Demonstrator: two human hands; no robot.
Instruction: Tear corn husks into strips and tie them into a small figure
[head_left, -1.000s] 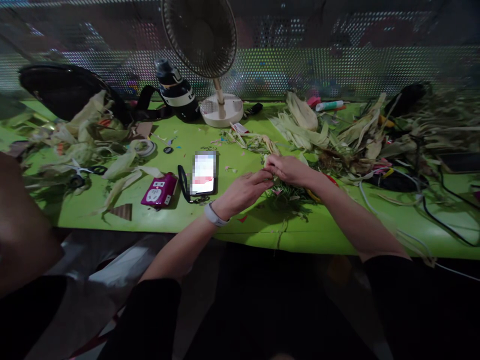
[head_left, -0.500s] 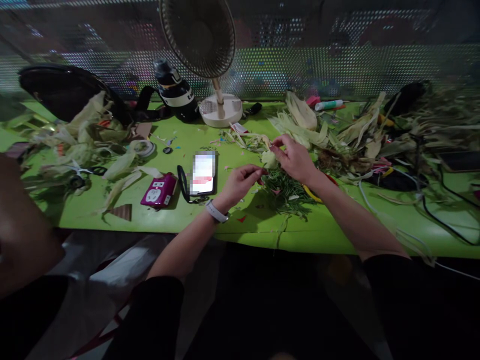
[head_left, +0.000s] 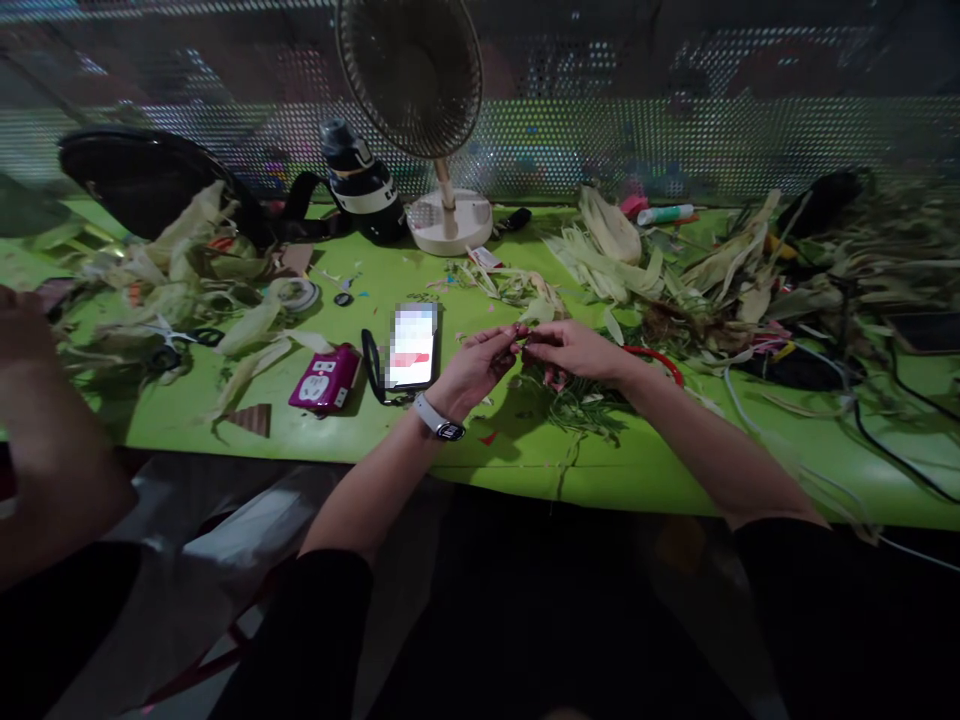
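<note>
My left hand (head_left: 481, 368), with a watch (head_left: 442, 420) on its wrist, pinches a small dark-red piece (head_left: 521, 338) between thumb and fingertips. From the other side the fingertips of my right hand (head_left: 576, 350) close on the same piece; its exact kind is too small to make out. Under and beside my right hand lies a bunch of green leafy stems (head_left: 581, 410), partly covered by the hand. Pale shredded husk bits (head_left: 525, 288) lie just beyond my fingers. A lit phone (head_left: 414, 345) rests left of my left hand.
Corn husks (head_left: 611, 240) pile up at the back right, with cables (head_left: 862, 420) near the right edge. A fan (head_left: 450, 225) and black bottle (head_left: 367, 200) stand behind. Left are a purple power adapter (head_left: 324, 380), scissors (head_left: 176, 340) and another person's arm (head_left: 52, 450).
My right hand has come down and toward me from the pale husk bits to meet my left hand. Both now pinch the dark-red piece together. My left wrist has turned, showing the watch face.
</note>
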